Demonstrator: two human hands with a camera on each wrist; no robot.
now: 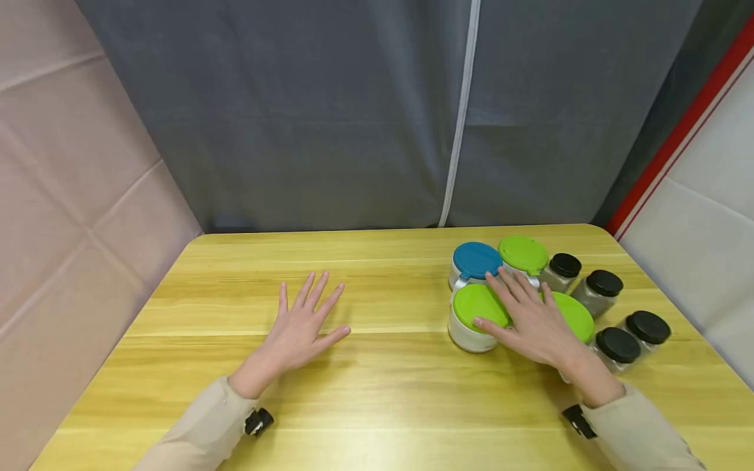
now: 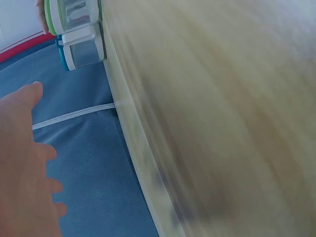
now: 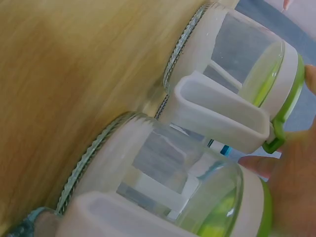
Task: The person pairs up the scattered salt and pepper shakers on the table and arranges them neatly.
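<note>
My left hand [image 1: 296,330] hovers over the left half of the wooden table, fingers spread and holding nothing; part of it [image 2: 24,168] shows in the left wrist view. On the right, my right hand [image 1: 533,324] stretches over a group of glass seasoning jars, fingers extended and apart. Its thumb and fingers lie over a front jar with a green lid [image 1: 478,306] and white handle [image 3: 217,113]. A second green lid [image 1: 568,315] is partly hidden under the palm. Behind sit a blue-lidded jar [image 1: 477,260] and a third green-lidded jar [image 1: 523,254]. Whether the fingers press the lids I cannot tell.
Several small clear jars with black lids [image 1: 604,282] stand along the right side, some beside my right wrist. A grey curtain [image 1: 330,131] hangs behind the table [image 1: 377,392], with pale cloth walls on both sides.
</note>
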